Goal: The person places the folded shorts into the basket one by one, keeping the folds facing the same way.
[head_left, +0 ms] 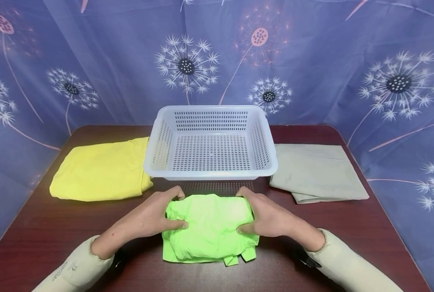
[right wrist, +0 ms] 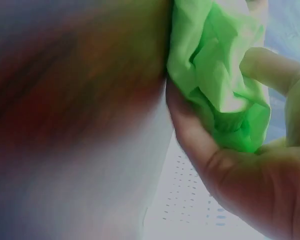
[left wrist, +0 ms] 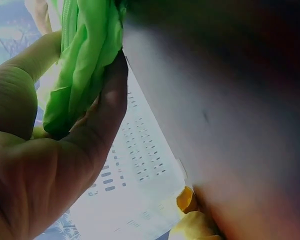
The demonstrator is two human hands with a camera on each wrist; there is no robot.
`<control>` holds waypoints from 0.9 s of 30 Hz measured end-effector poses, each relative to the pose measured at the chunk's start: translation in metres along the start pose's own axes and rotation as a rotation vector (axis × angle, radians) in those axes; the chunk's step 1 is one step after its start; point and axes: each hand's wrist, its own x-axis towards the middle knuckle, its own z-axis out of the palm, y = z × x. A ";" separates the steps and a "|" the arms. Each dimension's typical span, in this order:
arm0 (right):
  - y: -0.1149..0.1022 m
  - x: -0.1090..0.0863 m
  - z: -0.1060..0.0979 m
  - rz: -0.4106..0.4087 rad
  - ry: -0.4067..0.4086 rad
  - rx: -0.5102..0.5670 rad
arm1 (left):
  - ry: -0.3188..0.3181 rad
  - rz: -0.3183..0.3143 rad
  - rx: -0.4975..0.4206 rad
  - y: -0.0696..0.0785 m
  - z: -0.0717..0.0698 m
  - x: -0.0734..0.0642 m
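A folded bright green garment (head_left: 211,227) sits at the near middle of the table, bunched and rounded on top, with small flaps sticking out at its near edge. My left hand (head_left: 155,215) grips its left end, thumb over the top face. In the left wrist view the fingers (left wrist: 107,107) curl beneath the layered green fabric (left wrist: 82,65). At the opposite end my right hand (head_left: 269,215) grips it the same way. The right wrist view shows the thumb (right wrist: 272,67) pressing one side of the crumpled cloth (right wrist: 222,75) and the fingers wrapping the other.
Behind the garment stands a white perforated plastic basket (head_left: 211,175) with nothing inside. Folded yellow cloth (head_left: 102,170) lies left of it, folded grey-beige cloth (head_left: 315,172) to the right. The dark red-brown table (head_left: 348,227) backs onto a blue dandelion-print curtain (head_left: 217,52).
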 end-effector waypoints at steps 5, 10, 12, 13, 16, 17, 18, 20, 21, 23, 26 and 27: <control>-0.001 -0.001 -0.001 0.005 -0.014 0.048 | 0.008 0.007 0.004 0.001 -0.001 0.000; 0.000 -0.002 -0.003 -0.004 -0.021 0.096 | 0.015 0.021 -0.010 0.002 -0.002 -0.001; -0.001 -0.003 -0.004 -0.004 -0.029 0.124 | 0.018 0.027 -0.015 0.003 -0.003 -0.002; -0.001 -0.003 -0.005 -0.003 -0.032 0.137 | 0.021 0.029 -0.017 0.003 -0.004 -0.002; -0.003 -0.004 -0.007 -0.002 -0.039 0.167 | 0.033 0.029 -0.030 0.005 -0.006 -0.004; -0.003 -0.004 -0.007 -0.001 -0.041 0.172 | 0.040 0.029 -0.036 0.005 -0.006 -0.004; -0.004 -0.005 -0.008 -0.001 -0.040 0.172 | 0.047 0.028 -0.041 0.006 -0.007 -0.005; -0.005 -0.006 -0.009 0.000 -0.037 0.166 | 0.055 0.026 -0.054 0.007 -0.008 -0.006; -0.006 -0.006 -0.010 0.003 -0.036 0.163 | 0.059 0.026 -0.060 0.008 -0.009 -0.007; -0.008 -0.007 -0.011 0.006 -0.033 0.161 | 0.064 0.023 -0.072 0.009 -0.010 -0.008; -0.010 -0.009 -0.014 0.004 -0.026 0.157 | 0.065 0.016 -0.090 0.011 -0.012 -0.010; -0.010 -0.010 -0.014 0.002 -0.023 0.151 | 0.065 0.015 -0.092 0.012 -0.012 -0.010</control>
